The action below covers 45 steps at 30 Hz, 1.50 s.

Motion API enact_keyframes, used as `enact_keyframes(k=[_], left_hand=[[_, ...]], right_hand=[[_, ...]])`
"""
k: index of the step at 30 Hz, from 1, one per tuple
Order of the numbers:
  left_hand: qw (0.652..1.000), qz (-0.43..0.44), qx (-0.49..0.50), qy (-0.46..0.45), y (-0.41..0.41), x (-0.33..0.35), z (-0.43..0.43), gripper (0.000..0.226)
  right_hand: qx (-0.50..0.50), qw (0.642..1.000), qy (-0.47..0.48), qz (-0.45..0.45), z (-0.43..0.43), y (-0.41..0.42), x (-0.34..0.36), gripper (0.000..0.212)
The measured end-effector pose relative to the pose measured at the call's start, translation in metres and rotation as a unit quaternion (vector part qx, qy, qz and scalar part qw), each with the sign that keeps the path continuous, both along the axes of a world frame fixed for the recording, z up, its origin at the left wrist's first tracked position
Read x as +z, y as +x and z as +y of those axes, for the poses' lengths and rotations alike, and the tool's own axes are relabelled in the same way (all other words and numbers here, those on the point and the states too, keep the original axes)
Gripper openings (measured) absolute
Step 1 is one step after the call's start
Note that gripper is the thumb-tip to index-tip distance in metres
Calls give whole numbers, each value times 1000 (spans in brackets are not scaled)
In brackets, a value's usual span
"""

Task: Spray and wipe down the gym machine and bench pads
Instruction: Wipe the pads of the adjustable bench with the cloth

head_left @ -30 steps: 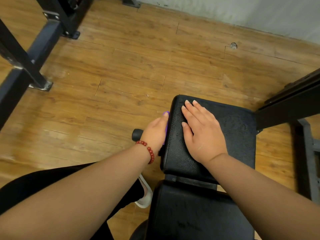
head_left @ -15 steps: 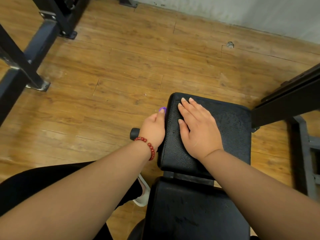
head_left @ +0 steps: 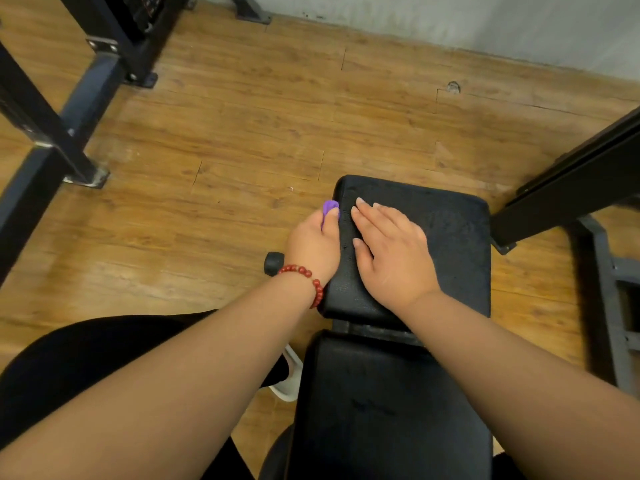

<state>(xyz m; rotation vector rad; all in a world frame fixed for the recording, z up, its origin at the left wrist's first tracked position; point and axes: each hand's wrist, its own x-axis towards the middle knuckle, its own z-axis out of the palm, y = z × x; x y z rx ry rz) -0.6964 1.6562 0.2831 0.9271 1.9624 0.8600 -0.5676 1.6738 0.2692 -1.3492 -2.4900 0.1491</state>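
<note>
A black bench seat pad (head_left: 450,237) lies below me, with a longer black back pad (head_left: 391,410) nearer to me. My right hand (head_left: 391,251) lies flat on the left part of the seat pad, fingers straight. My left hand (head_left: 313,244), with a red bead bracelet on its wrist, holds a purple cloth (head_left: 329,207) against the seat pad's left side edge. Only a small tip of the cloth shows above the fingers. No spray bottle is in view.
A black knob (head_left: 273,263) sticks out left of the bench under my left wrist. Dark steel machine frames stand at the far left (head_left: 59,133) and at the right (head_left: 571,188). Wooden floor lies all around, with a grey wall at the top.
My left hand has slid with the purple cloth a little farther along the pad's left edge, away from me. My right hand stays flat on the pad.
</note>
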Motion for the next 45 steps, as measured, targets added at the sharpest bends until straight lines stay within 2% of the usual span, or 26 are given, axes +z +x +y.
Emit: enact_keyframes(k=[6, 9, 11, 18, 23, 29, 34, 40, 45], left_hand=[[998, 46, 1, 39, 11, -5, -52, 37], [999, -16, 26, -25, 8, 6, -22, 37], [998, -42, 42, -25, 5, 9, -11, 42], [999, 34, 23, -28, 11, 1, -50, 41], [986, -58, 122, -98, 9, 2, -31, 46], [987, -16, 106, -117, 20, 3, -65, 38], [977, -63, 151, -139, 16, 2, -52, 42], [989, 36, 68, -123, 19, 1, -67, 46], [988, 25, 115, -100, 23, 6, -58, 42]], right_hand=[[13, 999, -29, 12, -13, 6, 0, 51], [8, 999, -36, 17, -12, 4, 1, 51], [12, 999, -35, 21, -13, 4, 1, 50], [12, 1000, -16, 6, -18, 5, 0, 49], [-7, 1000, -18, 10, -30, 5, -4, 50], [-10, 1000, -15, 20, -31, 6, -3, 48], [-13, 999, -17, 26, -33, 7, -4, 48], [-14, 999, -12, 28, -33, 7, -4, 48], [-15, 999, -19, 24, -35, 7, -1, 48]])
